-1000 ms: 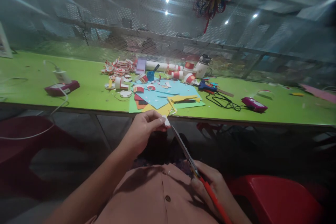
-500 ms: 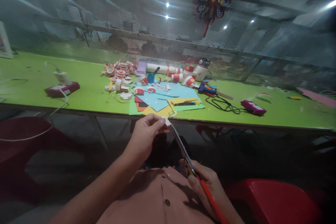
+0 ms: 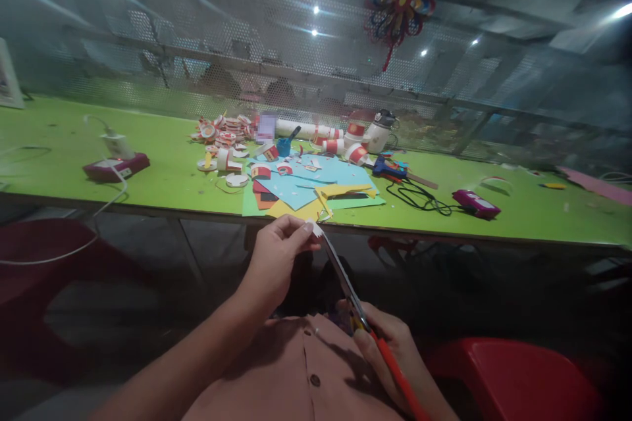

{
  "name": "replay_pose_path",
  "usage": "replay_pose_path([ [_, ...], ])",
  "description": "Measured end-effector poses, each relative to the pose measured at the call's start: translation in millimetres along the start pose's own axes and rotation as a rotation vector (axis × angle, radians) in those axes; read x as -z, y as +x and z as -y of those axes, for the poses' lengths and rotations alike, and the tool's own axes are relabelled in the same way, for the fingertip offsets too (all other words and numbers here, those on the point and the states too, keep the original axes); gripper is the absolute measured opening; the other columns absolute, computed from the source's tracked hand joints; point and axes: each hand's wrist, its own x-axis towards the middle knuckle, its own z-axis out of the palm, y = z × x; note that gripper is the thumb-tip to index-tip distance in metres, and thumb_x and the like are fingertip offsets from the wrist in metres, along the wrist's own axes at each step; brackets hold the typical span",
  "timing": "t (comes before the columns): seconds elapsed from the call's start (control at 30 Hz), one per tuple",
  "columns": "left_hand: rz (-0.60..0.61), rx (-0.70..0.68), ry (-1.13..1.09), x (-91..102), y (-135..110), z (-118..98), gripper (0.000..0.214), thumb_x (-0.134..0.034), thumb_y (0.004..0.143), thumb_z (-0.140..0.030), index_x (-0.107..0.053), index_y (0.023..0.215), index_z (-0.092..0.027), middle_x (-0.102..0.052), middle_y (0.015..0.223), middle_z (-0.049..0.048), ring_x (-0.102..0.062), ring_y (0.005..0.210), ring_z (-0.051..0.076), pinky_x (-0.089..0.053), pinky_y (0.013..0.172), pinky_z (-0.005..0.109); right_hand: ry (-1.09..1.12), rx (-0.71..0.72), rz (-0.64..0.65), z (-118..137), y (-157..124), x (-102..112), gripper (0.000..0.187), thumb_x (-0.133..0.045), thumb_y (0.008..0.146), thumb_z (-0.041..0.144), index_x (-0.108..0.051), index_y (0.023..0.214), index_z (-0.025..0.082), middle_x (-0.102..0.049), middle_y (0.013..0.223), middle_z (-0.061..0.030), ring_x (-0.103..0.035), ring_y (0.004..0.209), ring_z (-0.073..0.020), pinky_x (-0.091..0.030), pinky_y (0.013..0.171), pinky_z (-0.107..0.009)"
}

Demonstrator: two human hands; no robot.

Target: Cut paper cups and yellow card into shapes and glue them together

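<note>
Between the thumb and fingers of my left hand [image 3: 281,247] is a small white piece of paper [image 3: 315,229], its right edge notched. My right hand [image 3: 388,342] grips long scissors [image 3: 345,283] with orange-red handles, the blades pointing up and left. The blade tips are at the notched edge of the paper; whether they touch it I cannot tell. Both hands are in front of my body, just below the near edge of the green table [image 3: 187,200]. On the table beyond them lie light blue paper [image 3: 316,177] and yellow paper scraps [image 3: 345,191].
A glue gun [image 3: 390,168] with a black cord lies right of the papers. Paper cups [image 3: 333,146], a kettle-like jug [image 3: 380,131] and a pile of cut pieces [image 3: 224,130] stand behind. Purple power strips [image 3: 476,204] lie on the table. A red stool [image 3: 528,375] is at my right.
Almost nothing differs. My left hand with the paper has shifted very slightly right and down; the scissors have hardly moved.
</note>
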Motion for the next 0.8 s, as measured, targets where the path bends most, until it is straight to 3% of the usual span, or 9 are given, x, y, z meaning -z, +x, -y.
replay_pose_path([
  [0.27, -0.024, -0.035, -0.010, -1.5, -1, 6, 0.015, -0.068, 0.072, -0.026, -0.062, 0.067, -0.013, -0.064, 0.068, 0.0010, -0.060, 0.069, 0.012, -0.051, 0.067, 0.024, 0.024, 0.012, -0.037, -4, 1, -2, 0.036, -0.054, 0.084, 0.040, -0.068, 0.102, 0.013, -0.070, 0.091, -0.0078, -0.065, 0.082, -0.0198, -0.048, 0.074, -0.024],
  [0.37, -0.018, -0.026, 0.007, 0.1, 0, 4, 0.015, -0.068, 0.072, -0.026, -0.061, 0.067, -0.013, -0.063, 0.068, 0.0011, -0.060, 0.068, 0.012, -0.051, 0.067, 0.025, 0.010, -0.001, -0.023, -3, 0, -2, 0.037, -0.052, 0.085, 0.042, -0.068, 0.102, 0.014, -0.070, 0.085, -0.0068, -0.064, 0.079, -0.0198, -0.048, 0.069, -0.024],
  [0.47, 0.013, -0.004, 0.051, 2.7, 2, 1, 0.016, -0.068, 0.071, -0.027, -0.061, 0.065, -0.013, -0.062, 0.065, 0.0011, -0.059, 0.066, 0.012, -0.050, 0.065, 0.025, 0.003, -0.019, 0.009, -2, -1, 0, 0.038, -0.049, 0.086, 0.043, -0.069, 0.102, 0.014, -0.069, 0.079, -0.0060, -0.064, 0.075, -0.0190, -0.047, 0.066, -0.024],
  [0.6, 0.058, -0.007, 0.122, 5.7, 4, -4, 0.017, -0.067, 0.071, -0.026, -0.059, 0.063, -0.013, -0.063, 0.064, 0.0016, -0.059, 0.064, 0.012, -0.049, 0.062, 0.023, 0.065, 0.017, 0.019, -2, -2, 2, 0.035, -0.051, 0.086, 0.039, -0.068, 0.103, 0.014, -0.070, 0.091, -0.0075, -0.065, 0.086, -0.0194, -0.047, 0.075, -0.023],
  [0.8, 0.132, 0.023, 0.210, 10.4, 5, -13, 0.015, -0.066, 0.072, -0.024, -0.060, 0.064, -0.013, -0.064, 0.065, 0.0024, -0.057, 0.060, 0.011, -0.048, 0.061, 0.023, 0.048, 0.020, 0.028, -2, -2, 4, 0.033, -0.056, 0.084, 0.037, -0.068, 0.104, 0.013, -0.071, 0.092, -0.0082, -0.065, 0.084, -0.0195, -0.047, 0.074, -0.023],
])
